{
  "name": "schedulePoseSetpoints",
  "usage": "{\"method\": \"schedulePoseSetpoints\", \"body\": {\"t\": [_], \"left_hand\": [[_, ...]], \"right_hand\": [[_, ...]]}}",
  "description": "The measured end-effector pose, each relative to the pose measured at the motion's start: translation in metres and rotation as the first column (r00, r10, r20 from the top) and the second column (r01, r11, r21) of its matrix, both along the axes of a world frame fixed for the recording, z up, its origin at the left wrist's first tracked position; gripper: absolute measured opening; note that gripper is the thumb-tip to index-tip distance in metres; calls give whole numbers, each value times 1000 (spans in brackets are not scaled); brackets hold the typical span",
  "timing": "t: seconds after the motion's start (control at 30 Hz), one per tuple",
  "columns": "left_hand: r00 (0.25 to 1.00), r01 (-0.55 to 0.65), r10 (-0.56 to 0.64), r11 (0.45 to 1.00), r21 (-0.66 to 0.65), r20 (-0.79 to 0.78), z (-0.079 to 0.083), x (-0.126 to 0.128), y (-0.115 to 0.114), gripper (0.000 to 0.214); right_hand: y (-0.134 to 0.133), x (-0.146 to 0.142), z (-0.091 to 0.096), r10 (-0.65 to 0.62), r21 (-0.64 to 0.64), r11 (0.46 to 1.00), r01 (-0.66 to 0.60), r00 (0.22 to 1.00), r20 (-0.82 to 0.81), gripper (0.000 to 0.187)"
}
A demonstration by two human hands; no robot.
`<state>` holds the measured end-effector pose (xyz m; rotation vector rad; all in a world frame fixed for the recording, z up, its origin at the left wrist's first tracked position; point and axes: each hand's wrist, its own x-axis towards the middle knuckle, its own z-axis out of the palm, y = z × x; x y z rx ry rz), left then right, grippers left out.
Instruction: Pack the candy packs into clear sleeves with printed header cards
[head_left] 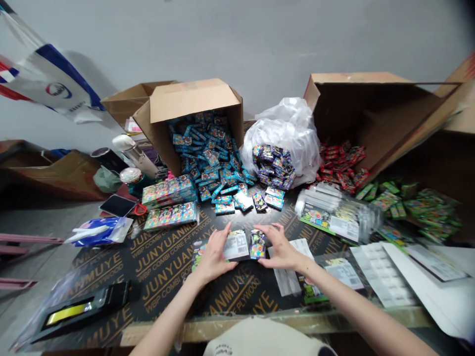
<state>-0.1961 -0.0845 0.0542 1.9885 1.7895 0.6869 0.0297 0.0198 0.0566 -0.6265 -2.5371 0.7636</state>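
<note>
Both my hands meet over the middle of a black plywood board [166,277] with gold lettering. My left hand [213,254] pinches a clear plastic pouch [237,245] that has a white label. My right hand [280,247] grips a small purple colourful pack [257,244] at the pouch's right end. Whether the pack is partly inside the pouch I cannot tell. Just beyond my hands lie loose blue packs [226,198] and purple packs [272,198].
A tipped carton [193,104] spills blue packs, a white bag [289,128] holds purple ones, a big carton [371,109] spills red ones [339,165]. Green packs [426,207] lie right. Clear pouches [334,210], label sheets [386,274], a phone [118,204] and flasks [133,153] surround them.
</note>
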Motion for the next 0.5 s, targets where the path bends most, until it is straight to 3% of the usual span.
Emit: {"method": "schedulePoseSetpoints", "body": {"t": [0.13,0.27,0.33,0.4,0.47,0.5], "left_hand": [[996,81,-80,996,-27,39,4,2,4,100],[995,-9,11,1000,-15,103,4,4,13,95],[989,-53,53,999,3,136,4,9,20,94],[987,-47,43,999,23,152,4,16,28,94],[991,-34,29,999,35,134,1,23,33,93],[993,-36,31,999,40,111,-1,24,34,93]], "right_hand": [[9,6,1,83,-36,996,-83,997,-8,87],[4,13,0,-155,16,987,157,985,-82,99],[-8,13,0,-210,43,976,215,972,-107,92],[-18,13,1,-120,79,989,126,990,-73,77],[-9,20,4,-103,126,986,108,994,-48,64],[5,26,7,-193,151,968,200,979,-61,58]]}}
